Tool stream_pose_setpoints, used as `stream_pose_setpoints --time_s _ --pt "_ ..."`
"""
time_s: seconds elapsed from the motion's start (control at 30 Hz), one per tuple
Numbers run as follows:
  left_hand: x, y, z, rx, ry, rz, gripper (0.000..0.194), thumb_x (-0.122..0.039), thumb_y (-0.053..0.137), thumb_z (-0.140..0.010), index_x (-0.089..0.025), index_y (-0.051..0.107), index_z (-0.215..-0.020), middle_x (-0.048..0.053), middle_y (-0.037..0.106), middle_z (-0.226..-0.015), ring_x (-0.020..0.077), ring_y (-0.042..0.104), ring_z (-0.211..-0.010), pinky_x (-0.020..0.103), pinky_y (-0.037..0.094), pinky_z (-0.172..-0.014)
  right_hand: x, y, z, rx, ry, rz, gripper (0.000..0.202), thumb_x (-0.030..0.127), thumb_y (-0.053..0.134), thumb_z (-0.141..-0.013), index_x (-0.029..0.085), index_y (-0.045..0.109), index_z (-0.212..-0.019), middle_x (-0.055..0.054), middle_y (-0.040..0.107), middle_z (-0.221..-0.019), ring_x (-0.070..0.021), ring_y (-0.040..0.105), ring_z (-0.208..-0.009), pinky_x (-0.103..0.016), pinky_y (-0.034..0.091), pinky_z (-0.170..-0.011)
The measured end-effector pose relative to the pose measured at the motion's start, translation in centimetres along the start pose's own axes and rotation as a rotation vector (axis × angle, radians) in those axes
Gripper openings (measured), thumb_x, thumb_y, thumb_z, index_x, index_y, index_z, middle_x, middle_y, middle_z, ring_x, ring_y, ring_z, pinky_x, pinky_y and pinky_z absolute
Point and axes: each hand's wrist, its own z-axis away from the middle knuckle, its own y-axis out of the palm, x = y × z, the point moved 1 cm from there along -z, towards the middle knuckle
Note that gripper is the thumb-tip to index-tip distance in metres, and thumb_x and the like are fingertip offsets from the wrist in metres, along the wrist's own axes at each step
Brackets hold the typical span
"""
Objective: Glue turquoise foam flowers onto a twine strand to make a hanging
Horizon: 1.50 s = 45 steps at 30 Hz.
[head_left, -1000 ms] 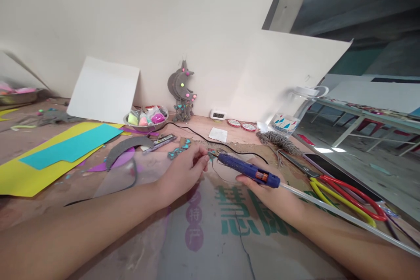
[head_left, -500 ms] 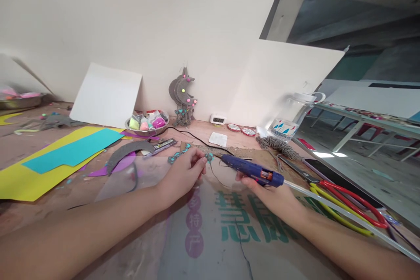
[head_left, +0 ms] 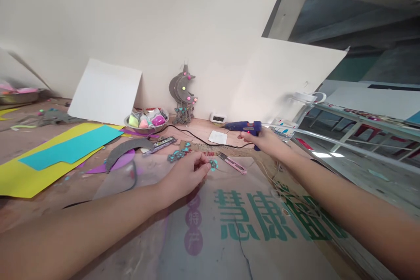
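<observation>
My left hand (head_left: 188, 173) pinches a small teal and grey ornament (head_left: 213, 165) between thumb and fingertips, low over the plastic-covered work surface. Farther back and to the right, my right hand (head_left: 260, 141) is wrapped round a blue hot glue gun (head_left: 241, 126). Its nozzle points left, above a small white square pad (head_left: 218, 137), and a long clear glue stick trails from its rear. A pink utility knife (head_left: 232, 163) lies between my hands. Several similar teal and grey pieces (head_left: 177, 155) rest just behind my left hand.
A grey crescent-moon ornament (head_left: 183, 89) stands against the white board. Left of it are a metal bowl (head_left: 147, 130) of coloured clay, a grey felt crescent (head_left: 126, 152) and yellow and blue sheets (head_left: 70, 146). A small clock (head_left: 218, 117) and clear bottle (head_left: 300, 111) stand behind.
My right hand has carried the glue gun back and away from the ornament, uncovering the utility knife. My right forearm now covers the scissors. My left hand has barely moved.
</observation>
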Motion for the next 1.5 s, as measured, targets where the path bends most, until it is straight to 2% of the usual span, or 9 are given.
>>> stream_pose_setpoints --time_s 0.23,0.4,0.63,0.77,0.9,0.97,1.17,1.3,1.5 --pt "0.0 -0.1 0.0 0.01 -0.029 0.024 0.015 -0.033 0.044 -0.082 -0.019 0.044 -0.077 -0.005 0.049 -0.058 0.0097 0.046 -0.052 0.021 0.035 -0.049 -3.2 4.9 -5.4 -0.031 0.067 0.054 0.029 0.041 0.066 -0.066 0.015 0.064 -0.077 -0.006 0.066 -0.068 -0.0224 0.06 -0.071 -0.028 0.044 -0.063" --pt "-0.1 -0.1 0.0 0.011 -0.039 0.045 0.016 -0.035 0.045 -0.081 -0.019 0.044 -0.076 -0.005 0.049 -0.058 0.0096 0.046 -0.052 0.021 0.035 -0.049 -4.1 4.9 -5.4 0.015 0.069 0.055 0.036 0.049 0.061 -0.068 0.013 0.065 -0.074 -0.006 0.066 -0.066 -0.0202 0.06 -0.067 -0.028 0.044 -0.064" --pt "0.2 -0.1 0.0 0.004 -0.035 0.074 0.016 -0.034 0.045 -0.08 -0.019 0.045 -0.076 -0.004 0.051 -0.058 0.0097 0.046 -0.051 0.021 0.035 -0.048 -3.7 3.4 -0.2 -0.131 0.021 0.04 0.042 0.044 0.042 -0.084 0.012 0.058 -0.105 -0.012 0.065 -0.098 -0.0214 0.06 -0.087 -0.033 0.043 -0.076" --pt "0.2 -0.1 0.0 -0.009 -0.013 0.019 0.015 -0.033 0.046 -0.08 -0.019 0.046 -0.075 -0.004 0.05 -0.057 0.0097 0.045 -0.051 0.02 0.034 -0.047 -0.7 2.7 3.9 -0.219 -0.068 0.009 0.034 0.044 0.046 -0.082 0.015 0.059 -0.097 -0.008 0.065 -0.095 -0.0216 0.059 -0.085 -0.035 0.042 -0.079" --pt "-0.3 -0.1 0.3 0.003 0.002 0.01 0.016 -0.033 0.045 -0.081 -0.019 0.045 -0.074 -0.004 0.049 -0.058 0.0088 0.044 -0.05 0.02 0.034 -0.048 3.5 3.5 7.0 -0.012 -0.188 -0.171 0.024 0.038 0.048 -0.083 0.018 0.061 -0.084 -0.005 0.066 -0.09 -0.0194 0.059 -0.086 -0.03 0.044 -0.077" --pt "-0.4 -0.1 0.4 0.011 0.021 -0.012 0.016 -0.032 0.045 -0.081 -0.018 0.046 -0.074 -0.004 0.05 -0.06 0.009 0.046 -0.052 0.02 0.035 -0.049 4.9 4.4 8.0 0.086 -0.204 -0.27 0.024 0.037 0.047 -0.084 0.019 0.062 -0.088 -0.003 0.066 -0.088 -0.0173 0.059 -0.083 -0.028 0.045 -0.074" --pt "-0.8 -0.2 0.7 0.01 0.07 -0.125 0.016 -0.03 0.044 -0.082 -0.017 0.052 -0.076 0.0 0.056 -0.072 0.0106 0.05 -0.061 0.021 0.039 -0.054 5.1 6.1 9.3 0.111 -0.217 -0.333 0.017 0.033 0.052 -0.082 0.02 0.063 -0.084 -0.001 0.066 -0.084 -0.0155 0.059 -0.079 -0.027 0.045 -0.073" --pt "-0.9 -0.2 0.7 0.03 0.101 -0.188 0.016 -0.029 0.045 -0.081 -0.017 0.055 -0.076 0.001 0.058 -0.073 0.0113 0.051 -0.065 0.021 0.039 -0.057 4.9 5.9 9.4 0.106 -0.243 -0.314 0.016 0.03 0.049 -0.083 0.021 0.062 -0.081 0.0 0.065 -0.08 -0.0145 0.058 -0.076 -0.025 0.044 -0.07" --pt "-1.3 -0.2 0.8 0.009 0.024 -0.138 0.02 -0.031 0.049 -0.078 -0.017 0.059 -0.089 0.001 0.061 -0.081 0.0111 0.051 -0.064 0.021 0.039 -0.056 5.0 5.6 9.4 0.03 -0.272 -0.26 0.014 0.028 0.048 -0.084 0.02 0.058 -0.08 0.0 0.063 -0.076 -0.0142 0.057 -0.072 -0.025 0.043 -0.066"
